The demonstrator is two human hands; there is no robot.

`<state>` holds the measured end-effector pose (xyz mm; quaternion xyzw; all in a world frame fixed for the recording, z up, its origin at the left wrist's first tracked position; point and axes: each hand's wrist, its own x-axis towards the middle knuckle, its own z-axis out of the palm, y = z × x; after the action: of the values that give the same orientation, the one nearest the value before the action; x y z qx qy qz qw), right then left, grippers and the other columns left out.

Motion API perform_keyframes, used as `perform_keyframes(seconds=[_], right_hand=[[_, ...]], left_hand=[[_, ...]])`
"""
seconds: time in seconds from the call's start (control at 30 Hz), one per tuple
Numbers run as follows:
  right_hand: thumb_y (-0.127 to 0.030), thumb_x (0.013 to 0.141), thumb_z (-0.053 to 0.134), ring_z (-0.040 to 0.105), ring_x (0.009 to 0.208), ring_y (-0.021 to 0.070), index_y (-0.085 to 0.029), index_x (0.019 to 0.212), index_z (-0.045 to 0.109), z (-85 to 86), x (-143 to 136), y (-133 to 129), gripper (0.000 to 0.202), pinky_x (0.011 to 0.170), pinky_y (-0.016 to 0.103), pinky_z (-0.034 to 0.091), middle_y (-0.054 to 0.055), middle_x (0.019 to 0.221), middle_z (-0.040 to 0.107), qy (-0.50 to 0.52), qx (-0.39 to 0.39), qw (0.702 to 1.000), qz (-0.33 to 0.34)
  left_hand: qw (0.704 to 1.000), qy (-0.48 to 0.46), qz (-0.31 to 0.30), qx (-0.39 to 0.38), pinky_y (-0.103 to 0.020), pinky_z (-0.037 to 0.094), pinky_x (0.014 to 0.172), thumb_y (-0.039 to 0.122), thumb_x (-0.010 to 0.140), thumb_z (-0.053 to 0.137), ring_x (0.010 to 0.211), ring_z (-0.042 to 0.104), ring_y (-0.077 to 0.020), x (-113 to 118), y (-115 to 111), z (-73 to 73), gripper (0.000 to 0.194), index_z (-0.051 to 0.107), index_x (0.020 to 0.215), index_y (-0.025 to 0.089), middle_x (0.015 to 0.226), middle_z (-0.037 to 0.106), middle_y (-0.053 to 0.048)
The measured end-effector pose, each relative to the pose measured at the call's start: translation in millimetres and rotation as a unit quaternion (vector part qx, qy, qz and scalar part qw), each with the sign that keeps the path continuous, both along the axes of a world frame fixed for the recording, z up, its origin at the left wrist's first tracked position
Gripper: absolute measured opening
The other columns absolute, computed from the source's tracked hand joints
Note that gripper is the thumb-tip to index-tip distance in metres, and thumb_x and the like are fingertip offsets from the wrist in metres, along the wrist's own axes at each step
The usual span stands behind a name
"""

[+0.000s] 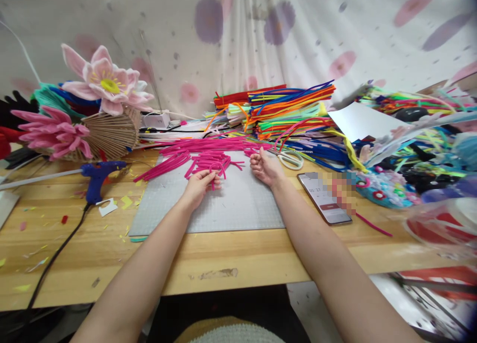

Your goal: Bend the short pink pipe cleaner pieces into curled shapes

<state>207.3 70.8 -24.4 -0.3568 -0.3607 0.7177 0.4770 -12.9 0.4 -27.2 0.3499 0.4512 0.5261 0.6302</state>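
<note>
Both hands reach out over a grey cutting mat [238, 216], their wrists well apart. From where I stand, the left forearm [149, 268] slants inward from the near side of the wooden table [261, 253], and the left hand [201, 188] is turned palm down, thumb and forefinger pinched on a thin magenta stem [213, 185]. The right forearm [316, 233] angles in from the other side. The right hand [265, 169] has its fingers curled inward, the palm side facing the left hand; I can't tell whether it has hold of anything.

Just beyond the left hand, the pile of magenta stems [210, 160] sits on the far part of the mat, bent pieces nearest the fingers and longer ones fanning left and back. The mat's surface shows between the hands and toward its near edge, with a strip of wood between it and the table's edge.

Room is tighter to the right: scissors [292, 159] lie just beside the right hand, handles toward the front, and a phone [320, 199] rests near the right forearm. To the left of the mat, a blue glue gun [96, 180] stands by yellow scraps [126, 202], its black cord [59, 256] trailing to the near edge. Bundles of coloured stems [290, 109] are stacked behind the mat, and fuzzy pink flowers [106, 82] rise at back left.
</note>
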Motion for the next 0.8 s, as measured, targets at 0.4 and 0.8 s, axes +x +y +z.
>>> perform_keyframes(seconds=[0.4,0.8], right_hand=[[-0.048,0.067,0.068,0.031,0.039,0.0013,-0.016,0.065,0.051,-8.8,-6,-2,0.037,0.034,0.014,0.018,-0.005,0.053,0.044,-0.082,0.025,0.996,0.036],[-0.047,0.068,0.064,0.028,0.035,0.0036,-0.019,0.072,0.049,-4.1,-62,-36,0.033,0.037,0.019,0.017,-0.009,0.045,0.04,-0.19,0.132,0.968,0.102]], left_hand=[[1.0,0.022,-0.007,0.009,-0.025,0.053,0.055,0.027,0.066,0.071,0.056,0.058,-0.0096,3,-1,-0.2,0.022,0.064,0.077,0.01,0.063,0.061,-0.002],[0.995,0.085,-0.057,0.0,-0.024,0.052,0.049,0.025,0.072,0.066,0.054,0.06,-0.0112,9,-4,0.8,0.016,0.065,0.081,0.011,0.066,0.063,-0.003]])
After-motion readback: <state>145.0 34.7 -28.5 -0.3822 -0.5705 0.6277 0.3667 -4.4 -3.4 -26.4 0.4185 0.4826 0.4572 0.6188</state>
